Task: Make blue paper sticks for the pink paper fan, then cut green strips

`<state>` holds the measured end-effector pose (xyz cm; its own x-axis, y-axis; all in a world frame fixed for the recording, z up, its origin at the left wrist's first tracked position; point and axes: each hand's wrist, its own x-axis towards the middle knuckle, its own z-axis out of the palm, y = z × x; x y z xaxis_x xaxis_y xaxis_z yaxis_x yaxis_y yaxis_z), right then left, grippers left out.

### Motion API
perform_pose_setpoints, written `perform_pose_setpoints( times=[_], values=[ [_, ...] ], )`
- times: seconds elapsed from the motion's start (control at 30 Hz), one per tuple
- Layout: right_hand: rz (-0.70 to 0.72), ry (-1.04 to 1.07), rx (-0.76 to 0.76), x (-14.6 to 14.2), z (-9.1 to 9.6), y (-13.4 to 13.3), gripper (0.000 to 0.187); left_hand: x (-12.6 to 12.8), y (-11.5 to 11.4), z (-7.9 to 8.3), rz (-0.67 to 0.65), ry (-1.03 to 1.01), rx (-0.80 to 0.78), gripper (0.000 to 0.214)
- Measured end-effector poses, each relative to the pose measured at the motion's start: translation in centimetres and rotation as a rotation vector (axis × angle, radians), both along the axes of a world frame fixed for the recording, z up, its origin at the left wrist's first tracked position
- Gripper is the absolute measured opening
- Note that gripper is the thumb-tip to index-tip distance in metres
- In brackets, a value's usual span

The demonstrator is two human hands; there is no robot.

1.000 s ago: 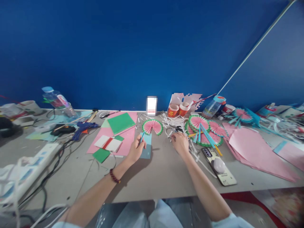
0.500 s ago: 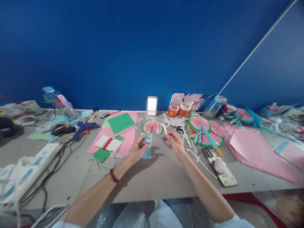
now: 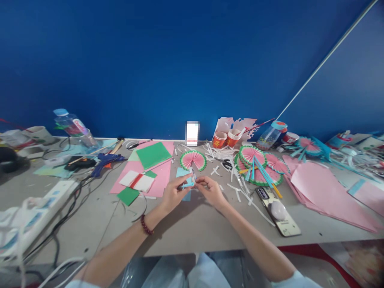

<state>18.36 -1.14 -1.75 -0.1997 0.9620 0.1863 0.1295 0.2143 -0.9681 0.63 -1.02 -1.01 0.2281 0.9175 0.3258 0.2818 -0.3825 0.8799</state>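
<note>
My left hand (image 3: pixel 174 194) is closed on a light blue folded paper strip (image 3: pixel 188 185). Fingertips of my right hand (image 3: pixel 212 193) pinch a narrow white strip (image 3: pixel 193 174), which looks like tape, against the blue one. The two hands almost meet above a light blue paper sheet (image 3: pixel 182 172) on the table. Just beyond them lies a pleated pink paper fan (image 3: pixel 193 161) with a green and white rim. My fingers hide part of the blue strip and the lower end of the white one.
Green sheets (image 3: pixel 153 155) lie on pink paper to the left, near a blue glue gun (image 3: pixel 108 161). White scraps, black-handled scissors (image 3: pixel 228 164), finished fans (image 3: pixel 260 162) and a phone (image 3: pixel 279 212) are on the right. Red paper cups (image 3: pixel 220 139) stand by the wall.
My right hand has moved left and toward me, bringing the white strip from beside the fan to the blue strip. My left hand has turned slightly, so the blue strip lies flatter.
</note>
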Motion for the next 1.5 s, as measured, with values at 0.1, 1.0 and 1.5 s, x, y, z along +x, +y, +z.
perform_pose_setpoints(
  times=[0.1,1.0,1.5],
  values=[
    [-0.005,-0.02,0.029,-0.2,-0.3,-0.1,0.015,0.0,0.1,0.0,-0.01,0.01,0.051,0.035],
    [-0.006,-0.273,0.132,-0.7,0.0,-0.1,0.02,0.6,0.6,0.9,0.012,-0.104,-0.014,0.01],
    [-0.024,-0.28,0.069,-0.9,0.1,-0.2,0.024,0.6,0.5,0.5,0.108,-0.241,-0.149,0.026]
  ],
)
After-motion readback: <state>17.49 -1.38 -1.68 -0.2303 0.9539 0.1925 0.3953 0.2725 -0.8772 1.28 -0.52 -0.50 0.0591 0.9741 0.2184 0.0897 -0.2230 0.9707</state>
